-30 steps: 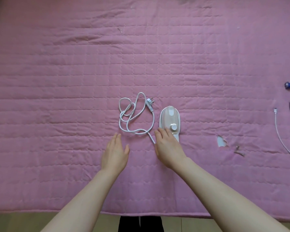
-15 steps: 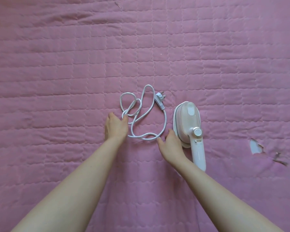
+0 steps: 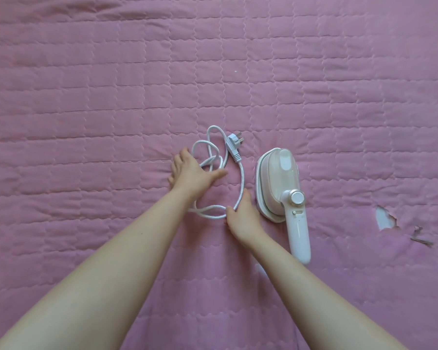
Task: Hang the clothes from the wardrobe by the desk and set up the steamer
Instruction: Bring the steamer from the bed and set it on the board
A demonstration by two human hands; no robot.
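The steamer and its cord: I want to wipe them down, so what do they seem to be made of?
The steamer looks like smooth, glossy white and pale pink plastic, with a knurled, metallic-looking dial. The cord seems braided fabric, given its faint woven sheen, though rubber is possible. The plug looks like matte moulded plastic.

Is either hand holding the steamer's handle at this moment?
No: both hands, left hand and right hand, are at the cord; the steamer lies untouched.
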